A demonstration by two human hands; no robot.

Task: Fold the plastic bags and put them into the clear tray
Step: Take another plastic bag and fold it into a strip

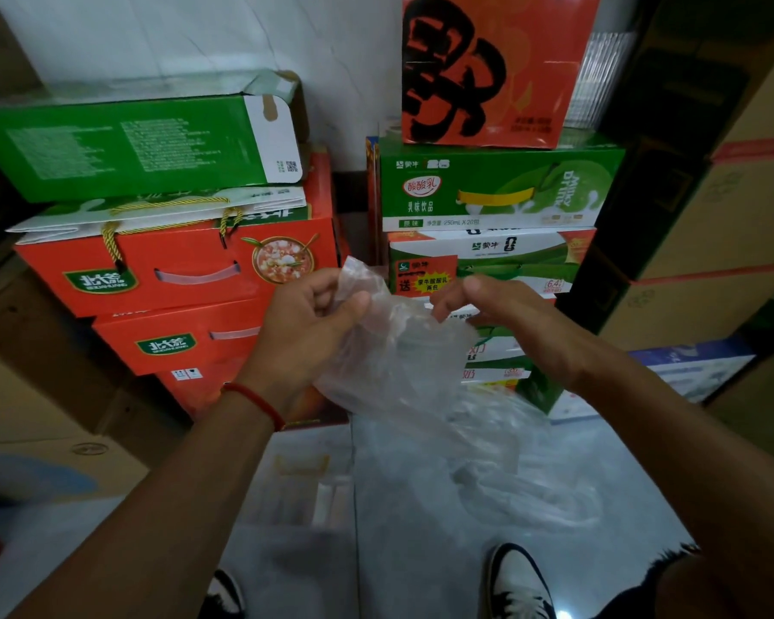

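A clear, crumpled plastic bag (394, 350) hangs in the air between my two hands at mid-frame. My left hand (307, 326), with a red cord on its wrist, grips the bag's upper left part with curled fingers and thumb. My right hand (501, 319) pinches the bag's upper right edge with bent fingertips. More clear plastic bags (523, 480) lie in a loose heap on the pale floor below my right forearm. A clear tray (309, 489) sits blurred on the floor under my left forearm, with its outline hard to make out.
Stacked red cartons (175, 270) and a green carton (130, 145) stand at the left. Green and orange drink cartons (497, 189) are piled behind my hands. Brown cardboard boxes (711, 225) line the right side. My shoes (519, 583) stand on the tiled floor.
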